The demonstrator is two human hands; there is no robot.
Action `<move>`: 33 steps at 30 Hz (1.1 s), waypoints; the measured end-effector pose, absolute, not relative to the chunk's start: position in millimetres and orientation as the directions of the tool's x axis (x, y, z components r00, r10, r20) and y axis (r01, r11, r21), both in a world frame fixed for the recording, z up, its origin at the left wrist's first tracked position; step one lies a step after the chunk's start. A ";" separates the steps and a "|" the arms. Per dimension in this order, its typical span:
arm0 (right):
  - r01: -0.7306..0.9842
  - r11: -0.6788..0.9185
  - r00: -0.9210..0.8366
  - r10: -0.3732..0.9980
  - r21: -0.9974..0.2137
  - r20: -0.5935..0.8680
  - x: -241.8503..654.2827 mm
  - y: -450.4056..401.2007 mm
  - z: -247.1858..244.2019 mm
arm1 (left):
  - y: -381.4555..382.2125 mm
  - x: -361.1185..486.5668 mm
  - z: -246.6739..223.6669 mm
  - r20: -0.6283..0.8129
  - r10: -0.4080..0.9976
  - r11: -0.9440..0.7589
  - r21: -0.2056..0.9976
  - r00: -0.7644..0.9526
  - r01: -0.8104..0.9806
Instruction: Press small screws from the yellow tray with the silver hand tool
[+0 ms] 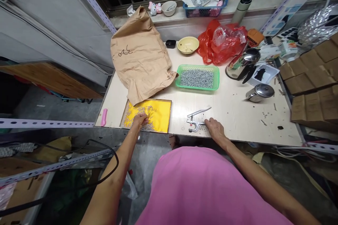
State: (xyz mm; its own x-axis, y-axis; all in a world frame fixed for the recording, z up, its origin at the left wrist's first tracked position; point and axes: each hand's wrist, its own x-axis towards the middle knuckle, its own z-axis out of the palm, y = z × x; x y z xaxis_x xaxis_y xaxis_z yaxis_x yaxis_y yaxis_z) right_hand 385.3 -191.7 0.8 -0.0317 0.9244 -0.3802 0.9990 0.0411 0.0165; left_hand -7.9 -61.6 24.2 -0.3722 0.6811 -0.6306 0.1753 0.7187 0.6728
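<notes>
My left hand (pixel 139 119) is over a shallow tray with a yellow bottom (pixel 163 116), its fingertips pinched together. Whatever they may hold is too small to make out. Small silvery metal pins (pixel 130 114) lie scattered over the tray's left and lower parts. My right hand (pixel 216 130) is closed around the end of the lower handle of metal snap pliers (pixel 195 123) at the table's front edge. The pliers' handles are spread, and their jaws point left. Farther back, a green plastic basket (pixel 217 81) holds many similar small metal pieces.
A large brown paper bag (pixel 142 56) overlaps the tray's back edge. Behind the basket are a yellow bowl (pixel 188 42) and a red plastic bag (pixel 211 49). Two metal jugs, one a kettle (pixel 235 66), stand right. A pink object (pixel 104 116) lies left; cardboard boxes (pixel 311 70) border the right.
</notes>
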 end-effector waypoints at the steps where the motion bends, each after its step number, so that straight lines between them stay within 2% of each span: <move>1: 0.999 0.037 -0.029 0.924 0.012 -0.382 385.0 -191.3 1.6 | -62.4 -5.9 27.7 -0.638 0.684 0.716 0.680 -0.353 0.158; 6: 1.000 0.019 -0.019 0.911 -0.004 -0.412 383.9 -187.6 7.3 | -77.3 44.1 38.6 -0.683 0.721 0.693 0.708 -0.116 0.136; 9: 1.000 0.010 -0.014 0.907 -0.010 -0.420 384.3 -185.5 9.2 | -94.5 100.4 36.3 -0.715 0.696 0.694 0.693 0.065 0.194; 11: 1.000 -0.002 0.000 0.909 -0.004 -0.416 384.8 -184.8 9.9 | -105.4 136.6 31.4 -0.727 0.674 0.687 0.681 0.128 0.253; 15: 1.000 -0.017 0.006 0.914 -0.024 -0.406 385.8 -184.6 11.4 | -118.3 183.8 18.8 -0.749 0.646 0.675 0.650 0.144 0.350; 21: 0.995 -0.059 0.023 0.918 -0.078 -0.396 387.4 -183.8 14.0 | -124.4 203.2 6.7 -0.823 0.551 0.723 0.552 0.136 0.415; 29: 0.988 -0.083 0.022 0.912 -0.132 -0.410 390.6 -182.0 15.4 | -120.3 207.4 -0.6 -0.849 0.516 0.733 0.508 0.117 0.451; 33: 0.989 -0.070 0.012 0.916 -0.130 -0.400 391.5 -181.0 13.0 | -120.5 209.1 0.0 -0.822 0.557 0.697 0.540 0.120 0.472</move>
